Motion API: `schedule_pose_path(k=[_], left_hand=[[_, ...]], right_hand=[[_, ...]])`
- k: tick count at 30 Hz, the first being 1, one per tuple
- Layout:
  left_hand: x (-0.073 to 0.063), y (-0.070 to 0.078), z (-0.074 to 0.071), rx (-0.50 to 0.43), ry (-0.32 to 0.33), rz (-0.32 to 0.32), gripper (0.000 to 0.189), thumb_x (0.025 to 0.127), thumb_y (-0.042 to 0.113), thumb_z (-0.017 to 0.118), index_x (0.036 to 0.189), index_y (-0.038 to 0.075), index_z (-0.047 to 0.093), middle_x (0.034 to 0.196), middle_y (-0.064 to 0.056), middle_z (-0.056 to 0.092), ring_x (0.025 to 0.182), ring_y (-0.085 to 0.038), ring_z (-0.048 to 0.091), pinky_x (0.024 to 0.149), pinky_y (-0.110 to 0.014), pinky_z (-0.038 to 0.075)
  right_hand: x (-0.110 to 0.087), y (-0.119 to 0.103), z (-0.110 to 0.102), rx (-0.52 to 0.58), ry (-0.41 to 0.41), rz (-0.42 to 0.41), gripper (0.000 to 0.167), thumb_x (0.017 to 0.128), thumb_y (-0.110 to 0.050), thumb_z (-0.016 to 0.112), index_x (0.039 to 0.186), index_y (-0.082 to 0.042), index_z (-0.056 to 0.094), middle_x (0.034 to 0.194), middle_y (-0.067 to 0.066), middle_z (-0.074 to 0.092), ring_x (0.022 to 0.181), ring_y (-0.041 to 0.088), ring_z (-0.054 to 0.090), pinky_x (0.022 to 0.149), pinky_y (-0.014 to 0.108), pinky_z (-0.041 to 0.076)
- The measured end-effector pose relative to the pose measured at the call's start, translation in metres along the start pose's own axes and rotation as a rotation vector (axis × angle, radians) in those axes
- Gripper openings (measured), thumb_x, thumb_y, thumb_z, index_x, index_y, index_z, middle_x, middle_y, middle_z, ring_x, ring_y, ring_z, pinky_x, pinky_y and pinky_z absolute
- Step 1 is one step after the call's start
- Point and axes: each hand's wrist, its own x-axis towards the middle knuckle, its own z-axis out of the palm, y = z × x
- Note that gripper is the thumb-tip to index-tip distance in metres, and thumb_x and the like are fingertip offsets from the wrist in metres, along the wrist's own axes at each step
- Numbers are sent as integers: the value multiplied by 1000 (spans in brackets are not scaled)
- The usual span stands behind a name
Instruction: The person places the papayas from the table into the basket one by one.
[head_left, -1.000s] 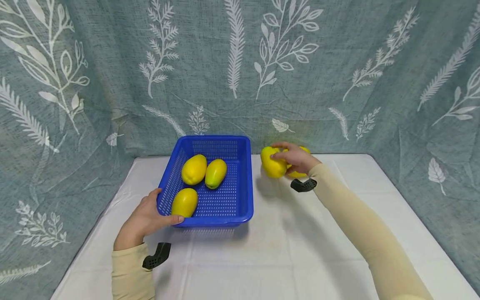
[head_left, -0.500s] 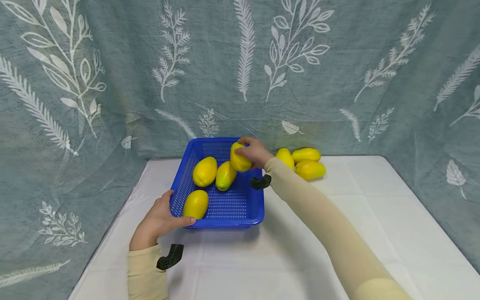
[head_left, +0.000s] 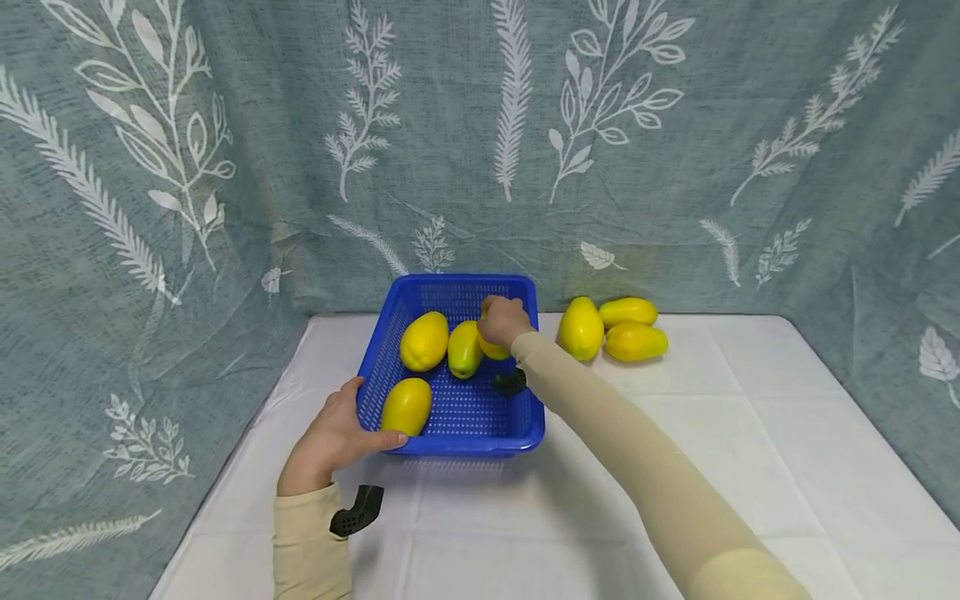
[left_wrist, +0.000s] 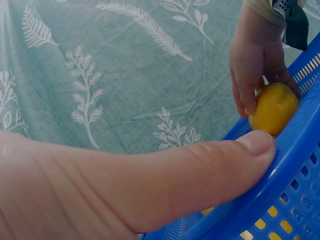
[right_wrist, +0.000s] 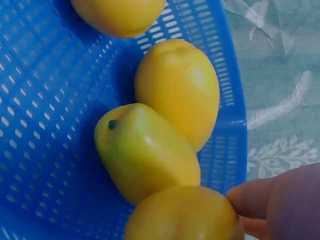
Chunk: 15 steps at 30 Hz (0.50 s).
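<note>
My right hand [head_left: 507, 319] is inside the blue perforated plastic basket [head_left: 480, 445], near its back right. It holds a yellow oval fruit [right_wrist: 185, 217] from above, partly hidden by the hand in the head view. That fruit lies up against a yellow-green fruit [right_wrist: 147, 155] with a small green stem end. Two more yellow fruits sit in the basket, one at the back left [head_left: 424, 341] and one at the front left [head_left: 407, 406]. My left hand [head_left: 337, 440] grips the basket's front left corner, its thumb [left_wrist: 210, 170] over the front rim.
Three yellow fruits stand grouped on the white-covered table [head_left: 705, 450] right of the basket: a plump one [head_left: 581, 329] and two slimmer ones, the rear [head_left: 628, 312] behind the front [head_left: 637, 342]. A leaf-patterned green curtain [head_left: 442, 150] closes off the back and sides.
The right hand has carried a fruit from the group on the right leftward over the rim and down into the basket. The left hand keeps its grip; the head view has shifted somewhat right.
</note>
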Motion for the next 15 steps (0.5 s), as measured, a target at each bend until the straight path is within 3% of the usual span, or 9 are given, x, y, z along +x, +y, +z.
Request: schedule_pose_path(k=[8,15], left_hand=[[0,0,1,-11,-2,4,118,81,38,84,158,-10,9,156,-41,25,139,-54,37,118,-67,31],[-1,1,1,-12,5,1,117,81,37,84,158,-10,10,157,-40,25,139,-54,37,118,-68,31]], right_hand=[[2,3,4,-138,-11,-27,64,95,-22,66,154,-9,45,152,25,43,133,45,49,113,55,44],[5,4,9,-197,47,-33,57,95,-17,65,149,-8,51,151,25,46,133,47,49,111,55,46]])
